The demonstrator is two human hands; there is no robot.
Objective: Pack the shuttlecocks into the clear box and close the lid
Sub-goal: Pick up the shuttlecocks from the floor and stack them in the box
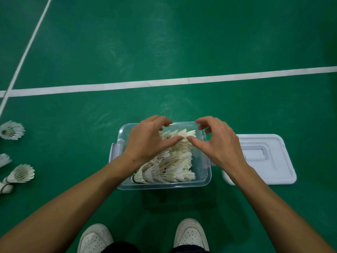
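The clear box [204, 180] stands open on the green floor in front of me, holding several white feather shuttlecocks [169, 168] stacked in rows. My left hand [151, 141] and my right hand [217, 143] hover over the far half of the box, fingers spread and curled, thumbs nearly meeting above the feathers. Neither hand grips anything. The white lid [262, 159] lies flat on the floor right of the box, handle side up. Loose shuttlecocks lie at the left edge: one [11, 130] further away, another [20, 174] nearer.
My two white shoes [190, 234] stand just behind the box. White court lines [164, 82] cross the floor beyond it. More shuttlecocks are cut off by the left frame edge [4, 159].
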